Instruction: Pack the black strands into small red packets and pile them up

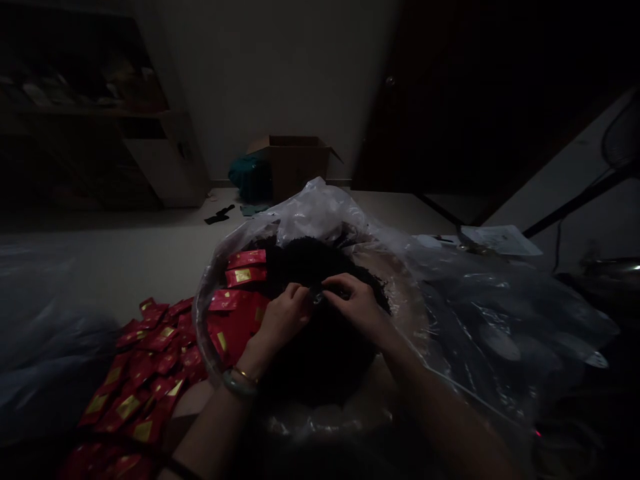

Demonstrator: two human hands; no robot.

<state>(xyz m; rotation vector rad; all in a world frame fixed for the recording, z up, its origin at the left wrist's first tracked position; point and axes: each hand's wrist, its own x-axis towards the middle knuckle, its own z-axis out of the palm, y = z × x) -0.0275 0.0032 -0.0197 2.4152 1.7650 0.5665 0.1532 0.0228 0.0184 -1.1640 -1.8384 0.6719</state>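
Both my hands meet over a round container lined with clear plastic [407,293], above a dark, loose heap [310,260] that looks like dried leaves. Between my fingertips is a small clear plastic bag [317,294], dim and partly hidden. My left hand [286,310] pinches its left side; my right hand [353,303] pinches its right side with thumb and forefinger. Red packets with gold labels [245,275] lie inside the container at the left, beside my left hand. A bangle and a thin bracelet circle my left wrist.
Many more red packets [155,347] are piled outside the container on the left. Clear plastic sheeting [500,327] spreads to the right. An open cardboard box [300,167] and a teal bag [250,177] stand by the wall. The room is very dark.
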